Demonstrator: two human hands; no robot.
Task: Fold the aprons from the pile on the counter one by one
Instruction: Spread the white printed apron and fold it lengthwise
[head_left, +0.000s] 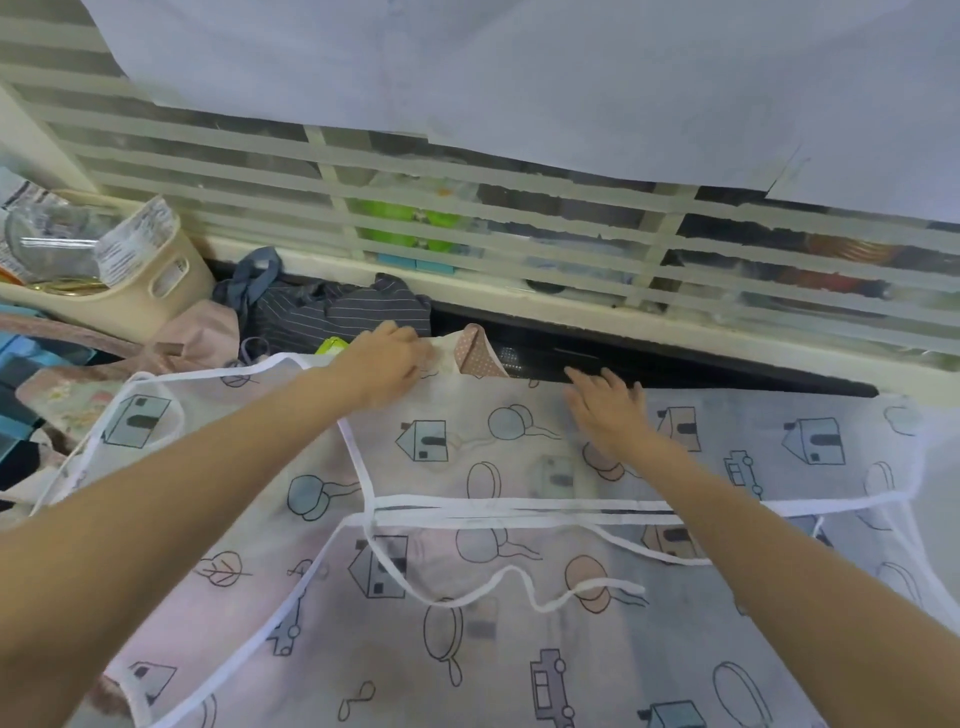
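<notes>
1. While it lies spread flat across the counter, one printed apron (519, 457), pale with houses, trees and cars, is laid wide, likely so its edges can be squared before folding; a far layer already lies turned over the near one.
2. One pile of other aprons (332, 309), at the far left against the window ledge, waits beyond reach of the fold; a count cannot be told.
3. One cream basket (171, 270), far left, holds clutter.
4. Two hands: left hand (387, 366) rests at the apron's far edge, fingers bent down onto the cloth; right hand (605, 402) lies flat, fingers straight and slightly apart, probably smoothing.
5. One loose white tie (519, 587) trails across the near layer.
</notes>
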